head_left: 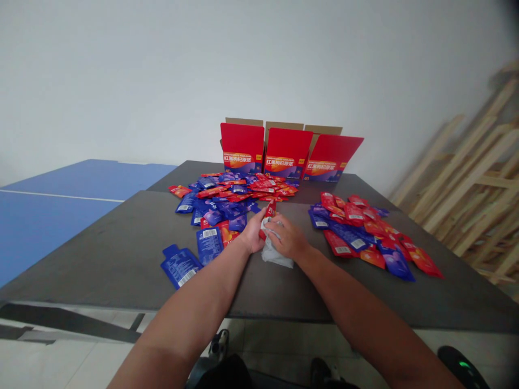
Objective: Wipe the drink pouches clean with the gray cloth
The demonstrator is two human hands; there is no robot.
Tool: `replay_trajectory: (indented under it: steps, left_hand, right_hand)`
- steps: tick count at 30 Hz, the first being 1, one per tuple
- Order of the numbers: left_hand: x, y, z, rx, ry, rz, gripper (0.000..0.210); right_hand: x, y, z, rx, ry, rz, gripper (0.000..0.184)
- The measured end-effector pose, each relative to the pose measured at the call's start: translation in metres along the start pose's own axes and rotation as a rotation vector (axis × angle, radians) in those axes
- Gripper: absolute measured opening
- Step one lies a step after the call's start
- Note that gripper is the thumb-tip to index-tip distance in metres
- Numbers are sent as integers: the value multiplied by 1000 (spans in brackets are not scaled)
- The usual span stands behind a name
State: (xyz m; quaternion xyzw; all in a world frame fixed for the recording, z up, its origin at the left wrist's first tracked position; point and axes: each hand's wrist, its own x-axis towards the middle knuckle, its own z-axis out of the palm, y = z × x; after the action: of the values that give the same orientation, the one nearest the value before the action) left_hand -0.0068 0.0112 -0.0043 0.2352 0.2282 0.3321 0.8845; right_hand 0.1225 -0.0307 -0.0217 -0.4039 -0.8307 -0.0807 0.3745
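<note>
My left hand (253, 233) is closed round a red pouch (270, 207), whose narrow top points away from me. Pressed to the pouch's right side is a pale grey cloth (277, 256), gripped by my right hand (290, 236) and hanging down towards the table. Most of the pouch is covered by the fingers and the cloth. Just left of my left hand lie blue pouches (210, 245) and part of a red-orange one. A heap of red and blue pouches (231, 192) spreads beyond both hands, and a second pile (357, 224) lies to the right.
Three red and purple cartons (243, 148) with raised flaps stand in a row at the back of the dark table (133, 259). A single blue pouch (181, 266) lies at the front left. Beyond are a blue table (81, 205) and leaning wooden slats (482, 178).
</note>
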Motion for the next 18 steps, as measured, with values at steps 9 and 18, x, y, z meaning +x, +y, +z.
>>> replay_trajectory:
  steps: [9, 18]
  left_hand:
    - [-1, -11, 3, 121, -81, -46, 35]
    - [-6, -7, 3, 189, -143, -30, 35]
  right_hand:
    - [2, 14, -5, -23, 204, 334, 22]
    - [2, 34, 1, 48, 331, 563, 20]
